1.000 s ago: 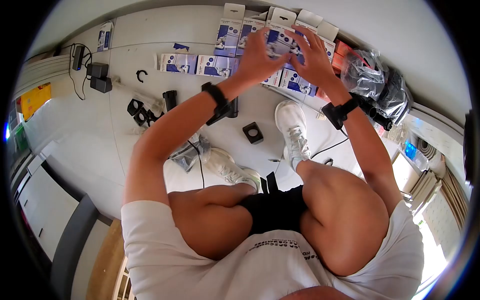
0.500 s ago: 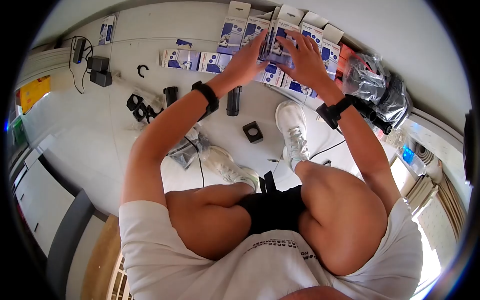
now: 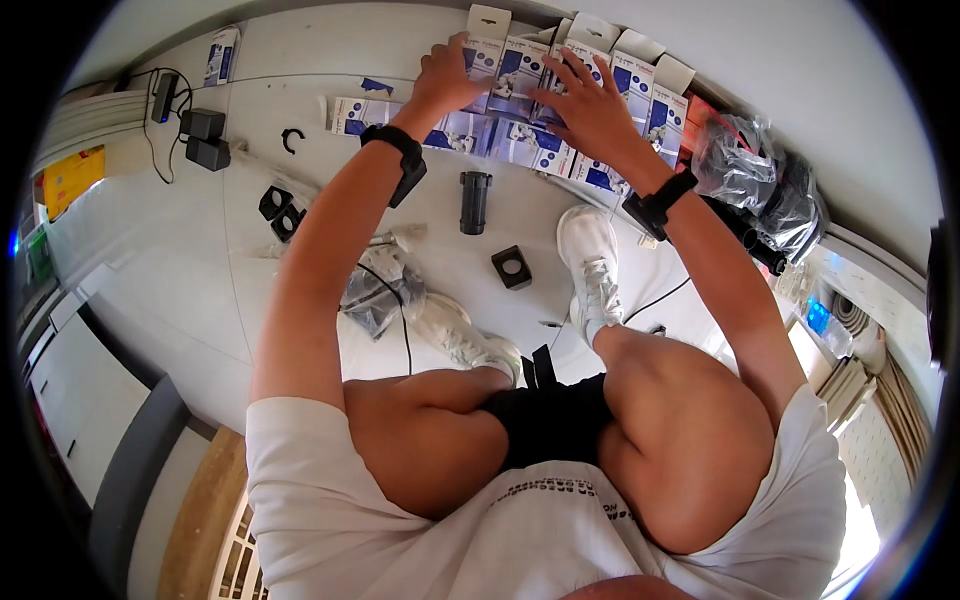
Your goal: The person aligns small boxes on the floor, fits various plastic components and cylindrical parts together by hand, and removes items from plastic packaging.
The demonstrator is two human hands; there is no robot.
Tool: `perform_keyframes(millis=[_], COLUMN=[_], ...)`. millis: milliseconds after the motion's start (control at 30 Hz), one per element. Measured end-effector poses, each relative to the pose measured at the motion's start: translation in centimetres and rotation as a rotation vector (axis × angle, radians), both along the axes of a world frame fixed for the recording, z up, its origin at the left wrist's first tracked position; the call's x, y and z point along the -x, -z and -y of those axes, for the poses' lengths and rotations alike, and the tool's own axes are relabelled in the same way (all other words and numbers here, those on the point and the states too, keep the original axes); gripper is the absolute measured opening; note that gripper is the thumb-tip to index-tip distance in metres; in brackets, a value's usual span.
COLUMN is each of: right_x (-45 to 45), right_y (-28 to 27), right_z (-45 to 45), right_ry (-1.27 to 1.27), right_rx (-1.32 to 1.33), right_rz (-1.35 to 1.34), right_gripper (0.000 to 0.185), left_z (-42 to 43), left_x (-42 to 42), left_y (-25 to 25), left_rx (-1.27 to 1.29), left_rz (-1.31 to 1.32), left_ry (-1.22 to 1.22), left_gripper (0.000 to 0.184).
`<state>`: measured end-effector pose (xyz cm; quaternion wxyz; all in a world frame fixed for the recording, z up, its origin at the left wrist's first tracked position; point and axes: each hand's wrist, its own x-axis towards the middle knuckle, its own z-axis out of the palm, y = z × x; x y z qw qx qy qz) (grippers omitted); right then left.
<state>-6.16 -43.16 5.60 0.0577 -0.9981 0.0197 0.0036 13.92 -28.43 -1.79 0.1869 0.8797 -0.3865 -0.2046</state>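
From where I stand, the blue-and-white boxes (image 3: 520, 75) are ranged along the far side of the pale floor (image 3: 330, 235), an upper row with some white end flaps raised, and a lower row just nearer the person; the left hand (image 3: 440, 82) is at the left end of the upper row, its fingers parted and wide, the thumb side reaching the lower part of the leftmost upper box (image 3: 484, 62); the fingertips lie at that box's left edge, though whether they touch it I cannot tell.

The right hand (image 3: 597, 115) is spread over the middle of the same row, fingers wide apart, a box (image 3: 587, 60) partly hidden beneath them; whether they press on it I cannot make out from here; between the two hands another upper box shows its printed front, apart from the left fingers and just beside the right ones.

Nearer the feet, a black cylinder (image 3: 474, 203) and a black square piece (image 3: 511, 268) with a round hole lie well apart from both hands; crumpled plastic bags (image 3: 740, 160) sit to the right of the boxes.
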Motion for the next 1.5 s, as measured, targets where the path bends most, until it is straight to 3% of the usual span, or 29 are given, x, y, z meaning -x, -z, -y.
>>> perform_keyframes(millis=[33,133,267,333,400,533,733,900,1033,1067,1133,1200,1500], right_x=[-0.4,-1.0,-1.4,-1.0,-0.9,-0.6,0.7,1.7,3.5,4.2,5.1,5.7,6.2], right_y=[0.1,1.3,1.9,2.3,2.3,1.7,-0.7,-1.5,-1.2,-0.8,-0.2,0.5,3.6], right_z=[0.1,-0.2,0.2,0.6,0.9,1.0,0.5,0.6,-1.9,-2.8,-4.0,-5.2,-5.5], right_ry=[-0.003,-0.111,-0.227,-0.284,-0.306,-0.325,-0.092,-0.025,-0.208,-0.279,-0.348,-0.350,-0.218], right_rx=[0.006,-0.028,-0.089,-0.161,-0.178,-0.240,-0.264,-0.211,-0.300,-0.382,-0.468,-0.453,-0.412], right_rz=[0.001,-0.040,-0.103,0.022,0.014,0.023,0.194,0.249,0.263,0.202,0.139,-0.154,-0.097], right_gripper=[0.054,0.030,0.023,0.021,0.021,0.028,0.023,0.021,0.023,0.026,0.029,0.035,0.041], left_z=[0.0,-0.1,-0.1,-0.5,-0.5,-0.1,-0.6,0.5,-0.3,-1.0,-2.7,-3.5,-2.9], left_x=[-0.1,-0.1,-0.9,-0.4,0.2,0.4,4.0,7.5,5.5,4.9,4.1,4.0,3.4], left_y=[0.2,0.7,-0.5,-1.1,-1.5,-2.8,-4.9,-3.7,-3.0,-2.9,-2.8,-2.6,-3.5], left_rx=[0.006,0.030,-0.016,-0.068,-0.185,-0.127,0.181,0.281,0.346,0.347,0.324,0.315,0.030], left_rz=[0.001,-0.042,-0.048,-0.045,0.122,0.092,0.039,-0.181,-0.291,-0.294,-0.168,-0.188,-0.035], left_ry=[-0.003,0.004,0.044,0.045,0.126,0.035,-0.135,-0.012,0.146,0.150,0.420,0.432,0.269], left_gripper=[0.088,0.095,0.100,0.101,0.102,0.100,0.094,0.094,0.104,0.104,0.104,0.104,0.103])
